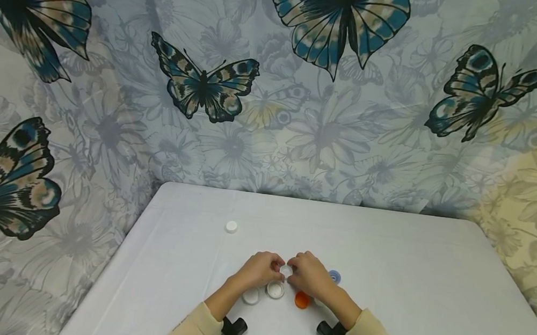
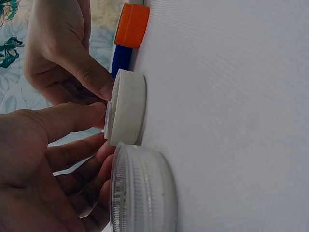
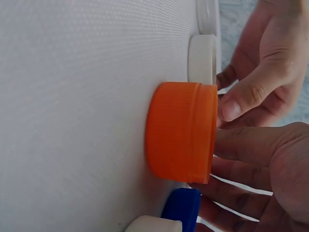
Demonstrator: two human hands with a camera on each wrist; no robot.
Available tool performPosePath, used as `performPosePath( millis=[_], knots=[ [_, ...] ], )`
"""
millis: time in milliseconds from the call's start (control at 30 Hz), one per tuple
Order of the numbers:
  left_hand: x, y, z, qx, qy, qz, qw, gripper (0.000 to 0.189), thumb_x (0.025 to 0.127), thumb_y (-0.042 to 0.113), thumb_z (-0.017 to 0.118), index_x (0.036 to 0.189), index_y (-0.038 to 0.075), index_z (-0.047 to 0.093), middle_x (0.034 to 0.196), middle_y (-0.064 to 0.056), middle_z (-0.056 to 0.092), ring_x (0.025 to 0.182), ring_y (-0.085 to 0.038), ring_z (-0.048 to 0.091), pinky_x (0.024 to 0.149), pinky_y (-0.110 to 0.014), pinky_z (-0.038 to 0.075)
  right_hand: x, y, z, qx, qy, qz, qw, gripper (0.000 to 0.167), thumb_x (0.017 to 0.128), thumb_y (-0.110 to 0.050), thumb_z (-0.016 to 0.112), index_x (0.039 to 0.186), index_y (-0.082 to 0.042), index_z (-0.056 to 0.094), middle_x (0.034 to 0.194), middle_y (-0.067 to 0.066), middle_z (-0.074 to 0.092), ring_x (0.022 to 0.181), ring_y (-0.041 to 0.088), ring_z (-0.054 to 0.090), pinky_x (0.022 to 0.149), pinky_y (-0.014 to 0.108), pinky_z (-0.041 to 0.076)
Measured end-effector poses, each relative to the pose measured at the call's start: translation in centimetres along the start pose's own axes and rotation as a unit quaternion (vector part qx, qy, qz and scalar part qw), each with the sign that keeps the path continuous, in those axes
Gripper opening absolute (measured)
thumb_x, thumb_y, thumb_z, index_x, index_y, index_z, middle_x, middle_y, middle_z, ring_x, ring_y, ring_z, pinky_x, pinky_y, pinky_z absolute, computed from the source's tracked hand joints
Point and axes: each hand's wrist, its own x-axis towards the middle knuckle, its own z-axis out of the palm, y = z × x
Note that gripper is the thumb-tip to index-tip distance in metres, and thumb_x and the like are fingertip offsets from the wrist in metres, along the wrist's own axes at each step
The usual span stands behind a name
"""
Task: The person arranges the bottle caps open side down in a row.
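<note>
In the head view a small whitish bottle cap [image 1: 286,270] lies between my two hands. My left hand [image 1: 263,269] holds its left side with thumb and fingertips, and my right hand [image 1: 311,275] holds its right side. Both wrist views mostly hide this cap behind nearer ones. Just in front of the hands sit a white cap [image 2: 128,108] and a ribbed translucent cap [image 2: 145,191]. An orange cap [image 3: 178,133] stands below my right hand, hollow side up. Beyond that hand is a blue cap [image 1: 334,276], partly covered.
Farther back on the white table [image 1: 386,254] lies another white cap [image 1: 231,227]. An off-white cap [image 3: 153,224] shows at the bottom edge of the right wrist view. Black wrist cameras [image 1: 234,328] hang under both forearms. Butterfly-patterned cloth [image 1: 325,130] rises behind the table.
</note>
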Motion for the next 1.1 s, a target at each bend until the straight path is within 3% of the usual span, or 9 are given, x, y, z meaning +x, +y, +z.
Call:
performPosePath(
  millis=[500, 900, 1100],
  knots=[
    [-0.3, 0.4, 0.1, 0.004, 0.012, 0.011, 0.9999, 0.028, 0.080, 0.016, 0.078, 0.106, 0.006, 0.070, 0.079, 0.005, 0.060, 0.070, -0.005, 0.049, 0.067, -0.021, 0.042, 0.0, 0.2, 0.2, 0.020, 0.005, 0.005, 0.9998, 0.026, 0.073, -0.012, 0.082, 0.094, -0.001, 0.073, 0.081, 0.003, 0.064, 0.075, 0.013, 0.046, 0.066, 0.026, 0.042],
    [-0.8, 0.7, -0.8, -0.031, 0.020, 0.031, 0.9988, 0.029, 0.080, 0.015, 0.079, 0.105, 0.005, 0.070, 0.080, 0.002, 0.063, 0.070, -0.003, 0.051, 0.067, -0.020, 0.043, -0.2, 0.7, -1.0, 0.106, 0.000, 0.009, 0.9943, 0.025, 0.077, -0.013, 0.080, 0.099, -0.002, 0.073, 0.085, 0.002, 0.068, 0.079, 0.017, 0.055, 0.069, 0.024, 0.045],
    [-1.1, 1.1, -1.7, -0.063, 0.037, 0.043, 0.9964, 0.029, 0.080, 0.013, 0.078, 0.107, 0.005, 0.070, 0.084, -0.001, 0.065, 0.071, -0.003, 0.052, 0.064, -0.018, 0.044, -0.3, 0.8, -1.9, 0.139, 0.015, -0.005, 0.9902, 0.026, 0.080, -0.014, 0.078, 0.102, -0.002, 0.073, 0.089, 0.002, 0.070, 0.086, 0.023, 0.061, 0.077, 0.032, 0.051]
  ],
)
